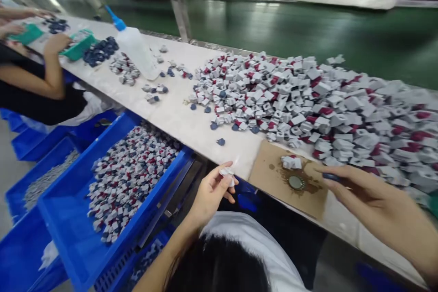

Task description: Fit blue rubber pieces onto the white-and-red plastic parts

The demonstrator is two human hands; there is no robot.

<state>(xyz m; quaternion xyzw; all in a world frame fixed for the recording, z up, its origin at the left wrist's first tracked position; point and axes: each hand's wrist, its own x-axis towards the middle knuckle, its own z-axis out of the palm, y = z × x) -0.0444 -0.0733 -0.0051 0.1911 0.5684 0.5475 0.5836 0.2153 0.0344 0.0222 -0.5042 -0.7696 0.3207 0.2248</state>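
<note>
One left hand [208, 196], one right hand [379, 194], one white squeeze bottle [137, 52], one cardboard sheet [270, 182].

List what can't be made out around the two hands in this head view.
- The dark blue piece in the right hand: mostly hidden by the fingers.
- The white piece in the left hand: fingers hide its full shape.
- The round disc on the cardboard: too small to tell its material.
- The heap of white-and-red parts: cut off by the right edge.
</note>
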